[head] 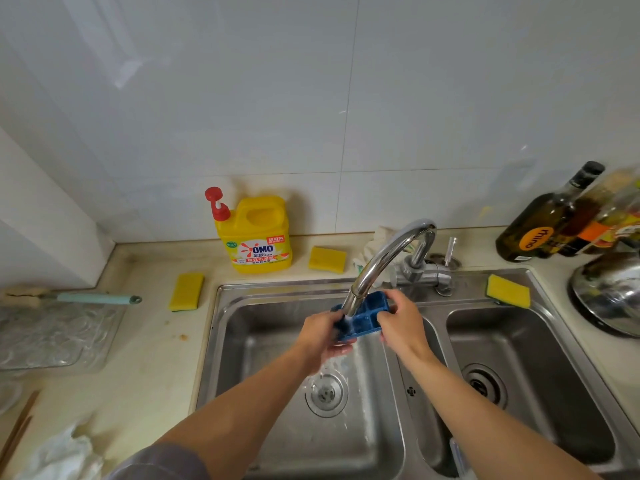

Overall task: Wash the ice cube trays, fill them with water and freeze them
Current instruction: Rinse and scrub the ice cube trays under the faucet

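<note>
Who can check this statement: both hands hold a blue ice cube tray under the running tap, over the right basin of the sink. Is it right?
One detail is wrong: the basin. In the head view the left hand and right hand hold the blue ice cube tray under the running tap over the left basin of the sink, not the right one.
</note>
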